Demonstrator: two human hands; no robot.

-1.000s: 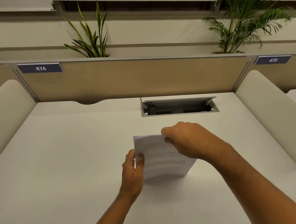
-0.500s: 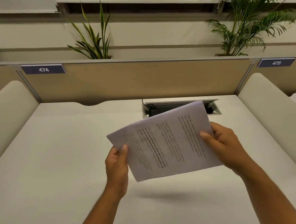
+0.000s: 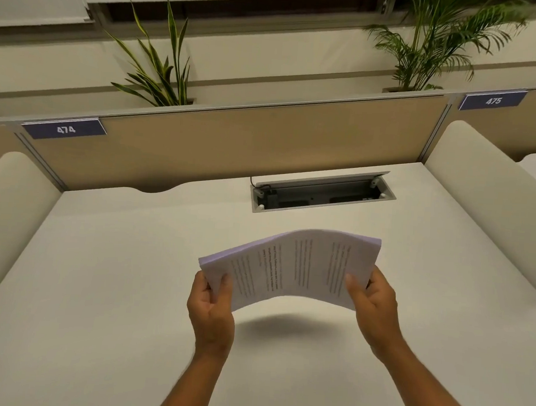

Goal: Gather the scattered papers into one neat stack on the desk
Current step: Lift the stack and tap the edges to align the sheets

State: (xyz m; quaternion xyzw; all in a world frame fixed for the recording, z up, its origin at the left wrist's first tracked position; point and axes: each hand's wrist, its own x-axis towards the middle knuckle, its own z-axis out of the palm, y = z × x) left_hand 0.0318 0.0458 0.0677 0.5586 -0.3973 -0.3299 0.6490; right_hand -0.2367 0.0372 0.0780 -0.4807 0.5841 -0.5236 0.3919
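Since half a second ago you have turned the papers from a steep tilt to nearly level and brought them lower and closer to you, and a second ago they stood on edge on the bench. Now your left hand pinches the near left corner of the stack, thumb on the printed top sheet and fingers curled underneath. Your right hand clamps the near right corner the same way, thumb on top, the other fingers hidden under the sheets. Both sets of fingers are closed on the paper. Between them the stack bows upward in an arch, held clear above the bench, its shadow lying on the surface just beneath. Beyond your fingers the open cable tray sits recessed in the bench.
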